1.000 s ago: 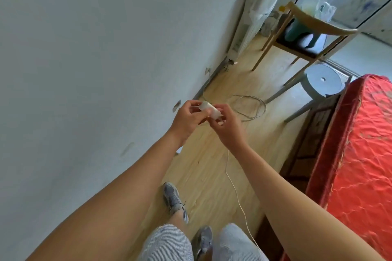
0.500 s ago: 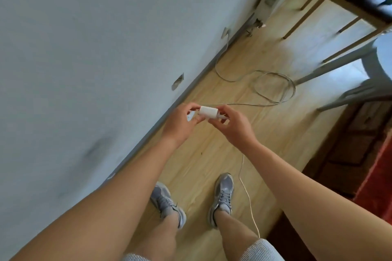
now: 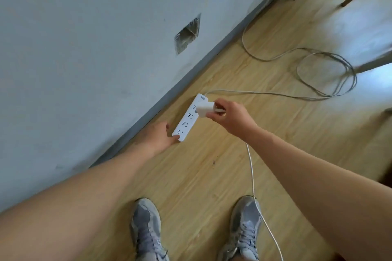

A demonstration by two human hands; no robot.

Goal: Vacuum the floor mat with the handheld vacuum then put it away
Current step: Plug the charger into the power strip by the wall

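Observation:
A white power strip lies on the wooden floor beside the wall's grey skirting. My right hand pinches a white charger plug just above the strip's far end. A thin white cable runs from that hand back toward me, past my right shoe. My left hand rests on the floor with its fingertips against the strip's near end. No vacuum and no floor mat are in view.
A grey cord from the strip loops in coils across the floor at the right. The white wall has an open socket hole. My two grey shoes stand at the bottom. Furniture legs show at the right edge.
Both hands held the white plug at chest height before. Now I have bent down: the left hand let go and touches the power strip, the right hand holds the plug over it.

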